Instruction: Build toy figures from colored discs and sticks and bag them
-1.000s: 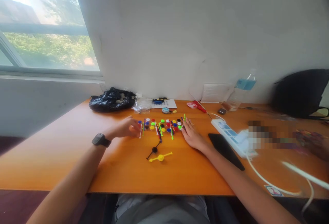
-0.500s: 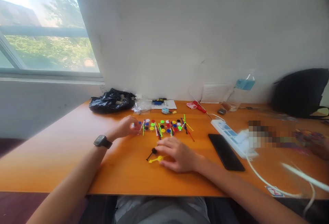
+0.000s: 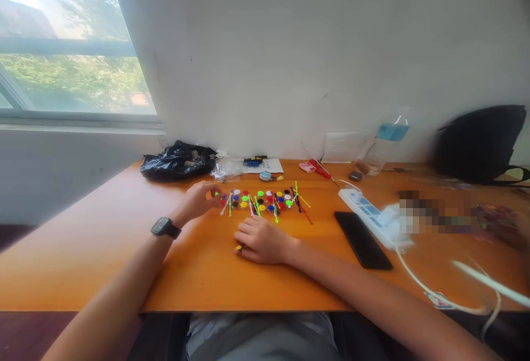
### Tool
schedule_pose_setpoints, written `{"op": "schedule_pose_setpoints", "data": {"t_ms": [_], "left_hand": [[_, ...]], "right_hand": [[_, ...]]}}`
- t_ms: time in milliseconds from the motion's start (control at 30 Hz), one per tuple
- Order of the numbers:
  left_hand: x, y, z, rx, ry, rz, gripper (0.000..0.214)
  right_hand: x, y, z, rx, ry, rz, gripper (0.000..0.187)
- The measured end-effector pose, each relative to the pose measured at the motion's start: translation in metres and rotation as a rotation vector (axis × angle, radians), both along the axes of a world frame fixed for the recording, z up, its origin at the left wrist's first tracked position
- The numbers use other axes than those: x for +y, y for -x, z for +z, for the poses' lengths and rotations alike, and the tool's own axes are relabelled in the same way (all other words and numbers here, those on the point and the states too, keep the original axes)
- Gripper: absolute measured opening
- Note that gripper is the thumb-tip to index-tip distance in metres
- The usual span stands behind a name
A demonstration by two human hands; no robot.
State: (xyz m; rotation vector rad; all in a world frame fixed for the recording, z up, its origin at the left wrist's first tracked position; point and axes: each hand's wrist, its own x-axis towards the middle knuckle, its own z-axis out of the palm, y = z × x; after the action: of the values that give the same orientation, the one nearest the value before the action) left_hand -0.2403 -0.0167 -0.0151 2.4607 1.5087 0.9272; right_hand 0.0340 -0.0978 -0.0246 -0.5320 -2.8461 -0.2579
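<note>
My left hand (image 3: 204,197), below a black wristwatch, is at the left end of rows of small coloured plastic discs (image 3: 260,201). Its thumb and fingers curl around the end discs, where a green one (image 3: 216,194) shows between them. Thin plastic arrow sticks (image 3: 276,213) lie across and beside the rows. Nearer the table's front edge, my right hand (image 3: 265,238) rests palm down with fingers curled. A bit of a yellow and black arrow piece (image 3: 240,247) pokes out at its fingertips; the rest is hidden under the hand.
A black plastic bag (image 3: 178,161), clear wrapping and a paper sheet (image 3: 271,166) lie at the back. To the right are a black phone (image 3: 362,239), a white power strip (image 3: 370,220) with cables, a red-handled screwdriver (image 3: 319,169), a bottle (image 3: 391,132) and a black bag (image 3: 480,146).
My right hand has shifted left and closed over the yellow and black arrow pieces that lay in the open. My left hand stays at the left end, its fingers slightly shifted.
</note>
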Motion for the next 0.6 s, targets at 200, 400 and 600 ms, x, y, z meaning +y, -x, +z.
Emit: {"op": "schedule_pose_setpoints", "data": {"t_ms": [200, 400, 600], "left_hand": [[0.005, 0.003, -0.010, -0.107, -0.121, 0.120, 0.021], [0.010, 0.010, -0.016, -0.084, -0.042, 0.139, 0.026], [0.008, 0.022, -0.005, 0.015, 0.037, 0.116, 0.032]], "right_hand": [[0.023, 0.038, -0.017, 0.022, -0.004, -0.064, 0.022], [0.037, 0.054, -0.012, 0.120, -0.008, -0.143, 0.050], [0.021, 0.017, 0.004, 0.262, -0.009, -0.159, 0.063]]}}
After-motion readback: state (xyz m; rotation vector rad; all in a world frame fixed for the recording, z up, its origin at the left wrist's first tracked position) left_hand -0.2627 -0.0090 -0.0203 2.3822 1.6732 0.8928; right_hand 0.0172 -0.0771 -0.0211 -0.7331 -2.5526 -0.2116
